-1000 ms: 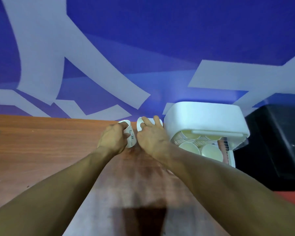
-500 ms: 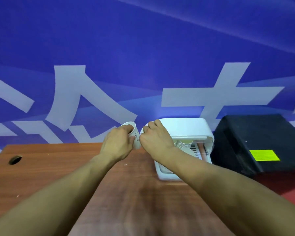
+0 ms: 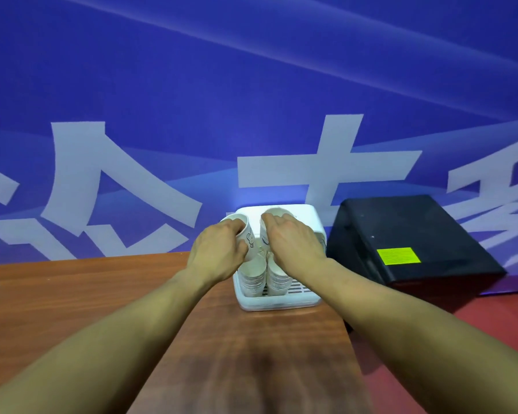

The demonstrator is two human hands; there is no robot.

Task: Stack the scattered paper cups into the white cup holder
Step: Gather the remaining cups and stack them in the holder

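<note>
A white cup holder stands on the wooden table at its right end, with two stacks of white paper cups side by side in it. My left hand grips a white paper cup with a small dark drawing, held above the left stack. My right hand grips a second white paper cup, above the right stack. Both cups are upright with rims up and sit close together. The holder's white top shows behind my right hand.
A black box with a yellow-green label sits right of the holder. A blue wall with white shapes rises behind the table. The table's right edge runs just past the holder; red floor lies beyond.
Both hands have carried their cups to the right and now hold them over the stacks in the holder. The view has tilted, so the holder is seen from the front.
</note>
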